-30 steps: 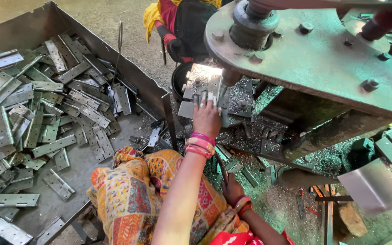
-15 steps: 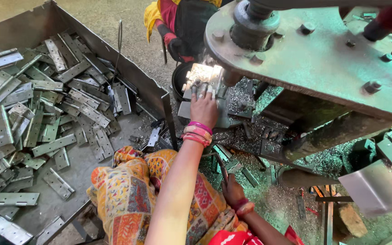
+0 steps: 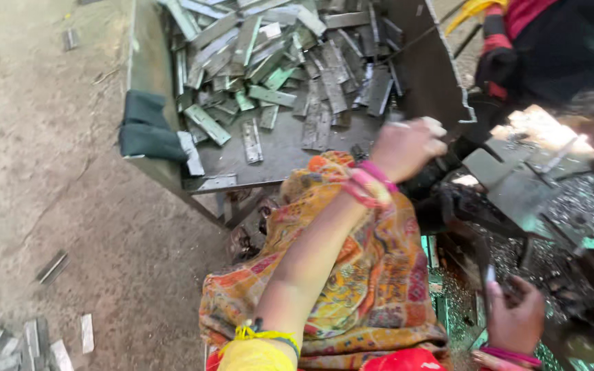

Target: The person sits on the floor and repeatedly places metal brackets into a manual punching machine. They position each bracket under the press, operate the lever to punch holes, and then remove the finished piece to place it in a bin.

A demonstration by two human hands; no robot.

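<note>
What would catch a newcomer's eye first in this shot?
The tray heaped with grey metal strips fills the top centre. Below it a bright patterned orange cloth covers the person's lap, with the left hand, pink bangles at the wrist, raised near the tray's corner.

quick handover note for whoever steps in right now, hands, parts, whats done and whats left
Left hand: closed in a fist at the near corner of the grey sheet-metal tray; whether it holds a part cannot be told.
Right hand: low by the debris-covered machine bed, grip closed on a thin dark tool.
Parts: flat grey metal strips piled in the tray; a few more lie on the dirt floor.
Done: cannot be told from this view.
Left: the large pile in the tray.
</note>
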